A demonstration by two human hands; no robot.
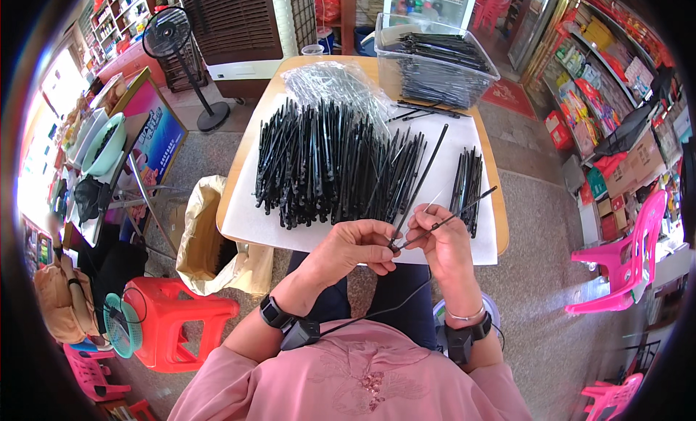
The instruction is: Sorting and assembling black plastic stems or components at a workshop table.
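Above the table's near edge, my left hand [355, 246] pinches the lower end of a thin black rod [428, 172] that slants up and away. Close beside it, my right hand [448, 251] grips a second black rod [477, 200], which points to the right. The two rods' near ends meet between my fingertips; whether they are joined I cannot tell. A thin pale sliver [433, 201] shows above my right fingers. Beyond my hands lies a big heap of black rods [319, 160], with a smaller row of rods [466, 182] to the right.
White sheeting [489, 251] covers the wooden table [230, 203]. Crumpled clear plastic [337, 80] and a clear bin [487, 74] of rods sit at the far side. An open sack [199, 254] and a red stool [163, 327] stand left; a pink chair [631, 258] stands right.
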